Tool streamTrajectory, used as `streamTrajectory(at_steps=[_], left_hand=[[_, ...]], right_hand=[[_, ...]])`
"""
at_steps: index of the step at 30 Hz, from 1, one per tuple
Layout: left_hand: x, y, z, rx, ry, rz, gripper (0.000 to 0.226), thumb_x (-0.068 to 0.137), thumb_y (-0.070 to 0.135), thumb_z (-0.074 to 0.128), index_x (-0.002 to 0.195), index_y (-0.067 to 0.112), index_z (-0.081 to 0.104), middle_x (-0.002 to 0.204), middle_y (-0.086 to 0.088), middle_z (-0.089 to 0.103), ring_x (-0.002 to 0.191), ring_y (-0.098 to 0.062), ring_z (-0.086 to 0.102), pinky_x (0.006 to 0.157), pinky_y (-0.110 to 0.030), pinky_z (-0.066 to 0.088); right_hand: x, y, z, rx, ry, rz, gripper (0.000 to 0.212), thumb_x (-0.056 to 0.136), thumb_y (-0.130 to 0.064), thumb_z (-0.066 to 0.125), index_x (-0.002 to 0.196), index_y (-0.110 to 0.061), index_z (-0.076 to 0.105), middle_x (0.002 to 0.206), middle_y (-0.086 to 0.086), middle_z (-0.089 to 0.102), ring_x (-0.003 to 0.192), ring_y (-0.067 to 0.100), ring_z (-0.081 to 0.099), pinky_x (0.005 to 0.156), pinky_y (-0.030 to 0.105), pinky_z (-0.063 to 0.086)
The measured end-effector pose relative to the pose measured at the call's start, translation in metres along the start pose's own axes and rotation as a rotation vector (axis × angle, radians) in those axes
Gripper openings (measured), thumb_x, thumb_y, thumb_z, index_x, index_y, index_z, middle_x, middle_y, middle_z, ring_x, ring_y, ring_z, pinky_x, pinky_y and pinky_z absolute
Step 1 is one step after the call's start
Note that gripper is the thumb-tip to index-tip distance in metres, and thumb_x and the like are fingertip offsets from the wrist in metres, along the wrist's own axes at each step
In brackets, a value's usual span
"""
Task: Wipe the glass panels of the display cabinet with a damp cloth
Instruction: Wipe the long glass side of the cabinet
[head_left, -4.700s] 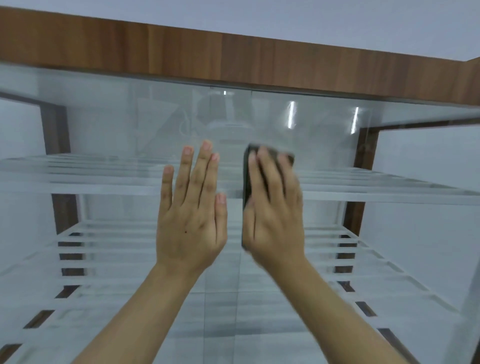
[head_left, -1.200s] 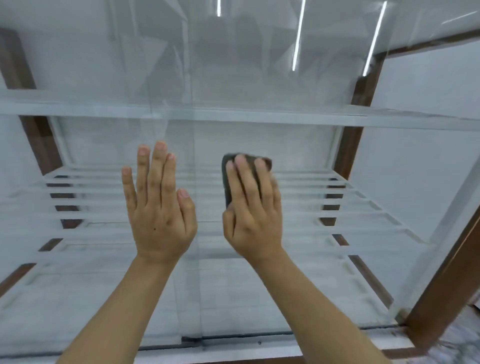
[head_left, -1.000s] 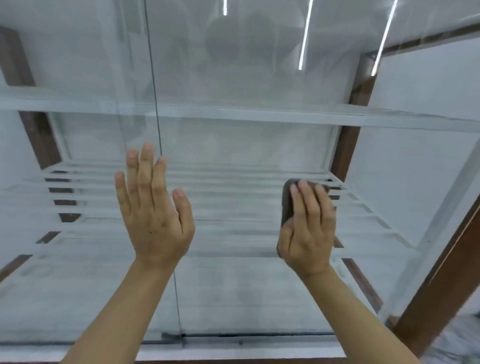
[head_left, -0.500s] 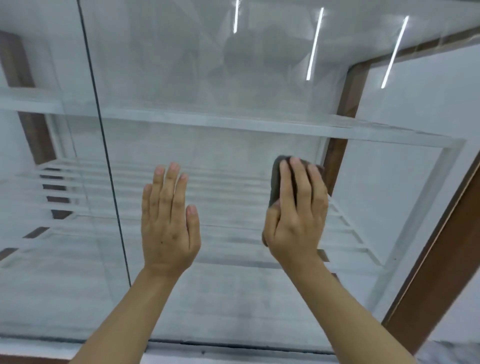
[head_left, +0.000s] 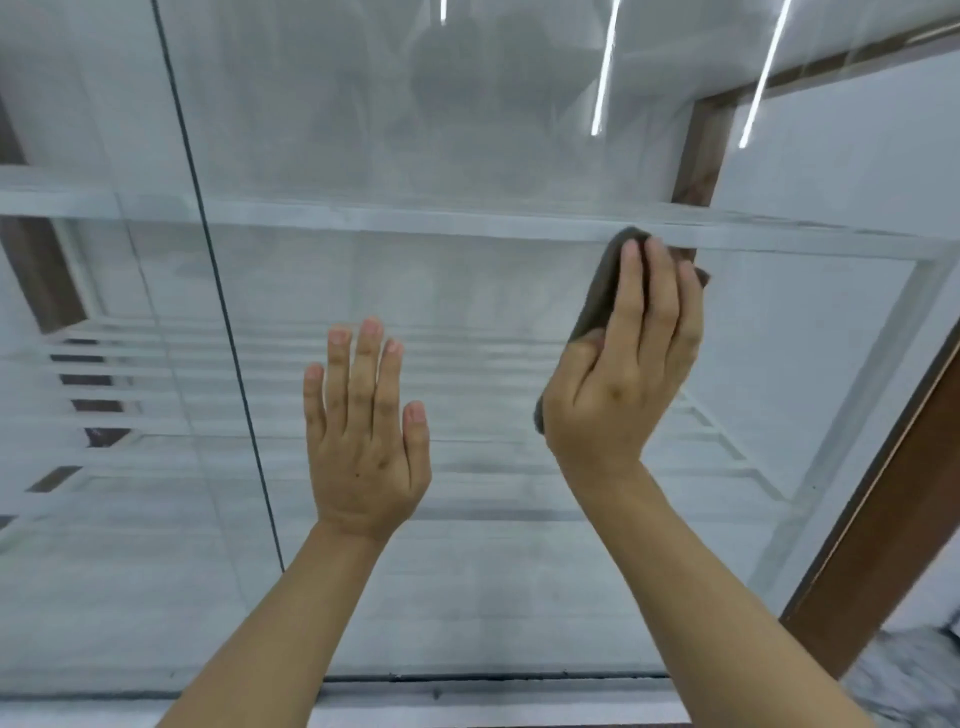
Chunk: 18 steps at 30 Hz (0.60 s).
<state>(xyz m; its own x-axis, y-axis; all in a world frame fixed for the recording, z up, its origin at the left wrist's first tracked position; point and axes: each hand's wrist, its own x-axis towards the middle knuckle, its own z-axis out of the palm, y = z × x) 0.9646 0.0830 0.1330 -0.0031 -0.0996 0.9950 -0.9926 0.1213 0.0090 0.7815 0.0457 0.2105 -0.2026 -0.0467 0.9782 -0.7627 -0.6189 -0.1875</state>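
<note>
The right glass panel (head_left: 493, 130) of the display cabinet fills most of the view, and a dark vertical seam separates it from the left panel (head_left: 78, 467). My right hand (head_left: 623, 379) presses a dark grey cloth (head_left: 602, 291) flat against the right panel, fingers straight and pointing up, near the level of the upper glass shelf (head_left: 415, 226). My left hand (head_left: 363, 436) lies flat on the same panel, lower and to the left, fingers straight and holding nothing.
A brown wooden frame post (head_left: 883, 519) runs down the cabinet's right side. Inside are white slatted shelves (head_left: 208, 364) and brown back posts (head_left: 698, 156). Ceiling light strips reflect in the glass at the top right. A grey marbled floor (head_left: 914, 675) shows at the bottom right.
My right hand has carried the cloth from near the seam to the right and then up to the upper shelf level. My left hand followed to the right, and the view shifted right.
</note>
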Motion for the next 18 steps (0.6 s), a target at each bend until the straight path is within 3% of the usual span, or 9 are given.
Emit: streamTrajectory(at_steps=[1, 3, 5, 7, 10, 13, 14, 18], left_hand=[[0.000, 0.000, 0.000, -0.002, 0.001, 0.005, 0.056, 0.108, 0.022, 0.032, 0.160, 0.007, 0.021, 0.162, -0.018, 0.030, 0.158, -0.029, 0.012, 0.127, -0.051, 0.013], [0.000, -0.001, 0.000, 0.004, 0.010, 0.018, 0.056, 0.108, 0.022, 0.032, 0.161, 0.007, 0.020, 0.164, -0.013, 0.026, 0.157, -0.029, 0.013, 0.127, -0.051, 0.014], [0.000, -0.001, 0.000, 0.001, 0.010, 0.023, 0.056, 0.108, 0.021, 0.033, 0.160, 0.006, 0.021, 0.165, -0.010, 0.024, 0.158, -0.028, 0.013, 0.127, -0.051, 0.015], [0.000, 0.000, 0.001, -0.001, 0.012, 0.026, 0.055, 0.108, 0.021, 0.032, 0.160, 0.005, 0.022, 0.165, -0.009, 0.021, 0.158, -0.028, 0.012, 0.127, -0.051, 0.014], [0.000, 0.001, 0.002, 0.009, 0.018, 0.019, 0.056, 0.108, 0.021, 0.031, 0.160, 0.005, 0.020, 0.166, -0.009, 0.021, 0.158, -0.028, 0.010, 0.127, -0.050, 0.013], [0.000, 0.001, 0.002, 0.015, 0.015, 0.020, 0.056, 0.107, 0.020, 0.032, 0.160, 0.004, 0.021, 0.165, -0.012, 0.023, 0.158, -0.028, 0.009, 0.128, -0.050, 0.012], [0.000, 0.001, 0.001, 0.015, 0.016, 0.020, 0.055, 0.107, 0.020, 0.032, 0.159, 0.003, 0.022, 0.165, -0.013, 0.025, 0.158, -0.028, 0.009, 0.128, -0.050, 0.012], [-0.001, 0.000, 0.001, 0.023, 0.020, 0.021, 0.054, 0.107, 0.020, 0.033, 0.157, 0.002, 0.025, 0.162, -0.018, 0.030, 0.158, -0.028, 0.010, 0.127, -0.050, 0.013]], right_hand=[[0.001, -0.017, 0.006, 0.030, -0.014, -0.007, 0.052, 0.095, -0.005, 0.037, 0.144, 0.006, 0.051, 0.152, 0.023, 0.047, 0.144, 0.041, 0.035, 0.120, 0.056, 0.032], [-0.034, -0.031, 0.007, 0.037, -0.151, -0.190, 0.053, 0.099, -0.011, 0.034, 0.150, 0.001, 0.045, 0.158, 0.018, 0.040, 0.148, 0.039, 0.032, 0.122, 0.055, 0.029], [-0.087, -0.010, -0.007, -0.051, -0.313, -0.395, 0.060, 0.097, -0.013, 0.037, 0.156, -0.005, 0.036, 0.161, 0.012, 0.037, 0.151, 0.034, 0.029, 0.124, 0.049, 0.027], [-0.107, 0.028, -0.028, -0.114, -0.380, -0.444, 0.061, 0.098, -0.015, 0.034, 0.159, -0.010, 0.030, 0.160, 0.009, 0.035, 0.151, 0.031, 0.028, 0.122, 0.047, 0.030], [-0.067, 0.057, -0.036, -0.134, -0.189, -0.252, 0.053, 0.102, -0.010, 0.030, 0.152, 0.000, 0.039, 0.157, 0.017, 0.041, 0.147, 0.038, 0.033, 0.122, 0.048, 0.029], [0.000, 0.029, -0.011, -0.061, 0.081, 0.107, 0.053, 0.094, 0.003, 0.036, 0.145, 0.010, 0.047, 0.152, 0.026, 0.045, 0.144, 0.043, 0.037, 0.123, 0.049, 0.027], [0.006, 0.011, -0.002, -0.027, 0.091, 0.128, 0.051, 0.095, 0.001, 0.036, 0.145, 0.010, 0.047, 0.152, 0.027, 0.045, 0.144, 0.044, 0.037, 0.123, 0.051, 0.027], [-0.074, -0.008, -0.007, -0.031, -0.259, -0.342, 0.053, 0.102, -0.014, 0.032, 0.153, -0.002, 0.040, 0.159, 0.015, 0.039, 0.149, 0.037, 0.031, 0.123, 0.051, 0.027]])
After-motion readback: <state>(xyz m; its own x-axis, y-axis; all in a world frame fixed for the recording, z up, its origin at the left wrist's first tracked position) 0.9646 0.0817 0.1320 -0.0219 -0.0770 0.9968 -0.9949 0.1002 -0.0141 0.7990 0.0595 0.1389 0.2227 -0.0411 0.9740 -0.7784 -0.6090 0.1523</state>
